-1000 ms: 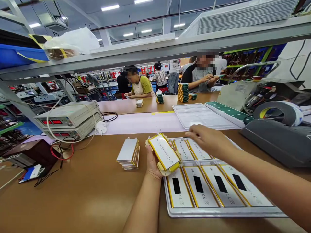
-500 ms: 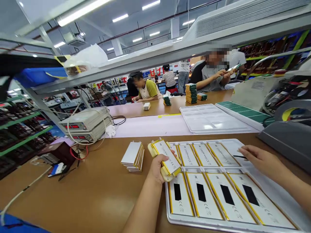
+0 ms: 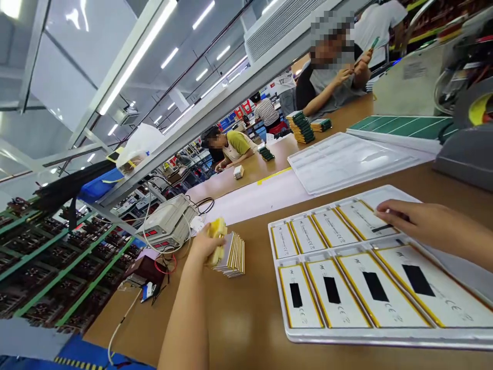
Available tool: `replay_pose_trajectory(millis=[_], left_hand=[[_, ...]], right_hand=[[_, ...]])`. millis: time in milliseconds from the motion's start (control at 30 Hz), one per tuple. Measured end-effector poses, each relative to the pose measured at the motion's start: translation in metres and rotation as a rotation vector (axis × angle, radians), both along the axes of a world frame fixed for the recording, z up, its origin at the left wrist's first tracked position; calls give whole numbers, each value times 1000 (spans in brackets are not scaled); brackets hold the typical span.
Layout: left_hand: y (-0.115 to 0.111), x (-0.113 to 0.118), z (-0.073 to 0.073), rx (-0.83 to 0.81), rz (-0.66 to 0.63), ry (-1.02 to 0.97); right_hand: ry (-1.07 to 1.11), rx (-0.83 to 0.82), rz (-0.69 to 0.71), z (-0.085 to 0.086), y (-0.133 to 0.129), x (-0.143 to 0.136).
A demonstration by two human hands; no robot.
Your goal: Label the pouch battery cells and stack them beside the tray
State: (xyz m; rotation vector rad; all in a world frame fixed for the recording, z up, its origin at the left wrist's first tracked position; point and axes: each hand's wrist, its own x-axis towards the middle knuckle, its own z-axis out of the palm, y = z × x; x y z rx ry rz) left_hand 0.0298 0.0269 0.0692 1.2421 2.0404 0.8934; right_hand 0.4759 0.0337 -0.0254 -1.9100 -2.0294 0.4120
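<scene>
Left hand (image 3: 205, 243): gripping yellow holder (image 3: 219, 226);
Stack (image 3: 235, 257): right of left hand, nearer; long axis fore-aft;
Right hand (image 3: 418, 220): pinching dark strip (image 3: 382, 228)

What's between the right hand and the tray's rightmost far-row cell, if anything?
Only the black strip at the fingertips of the right hand, over that cell; whether they touch isn't clear. Nothing else visible is in the way.
</scene>
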Motion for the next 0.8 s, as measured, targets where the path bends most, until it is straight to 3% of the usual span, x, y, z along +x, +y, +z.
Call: replay_pose_trajectory(millis=[100,233,433,567,633,700,767,800], left_hand=[[11,-7,-17,-89,18,250],[10,-6,-25,-38,-20,259],[11,1,-3,31,-20,134],[10,12,19,71,-14,83],[6,26,24,149,-8,-20],[2,50,20,228,-39,-291],[-3,84,3,203,-150,-510],[-4,102,-10,139,-244,-725]], right_hand=[[12,1,13,6,-3,-4],[19,-30,6,10,-3,-5],[-3,-48,39,15,-4,-4],[-131,-58,113,29,-11,-1],[-210,-37,166,37,-17,0],[-292,-18,192,45,-23,0],[-375,2,185,52,-31,-1],[-410,19,175,55,-35,-1]])
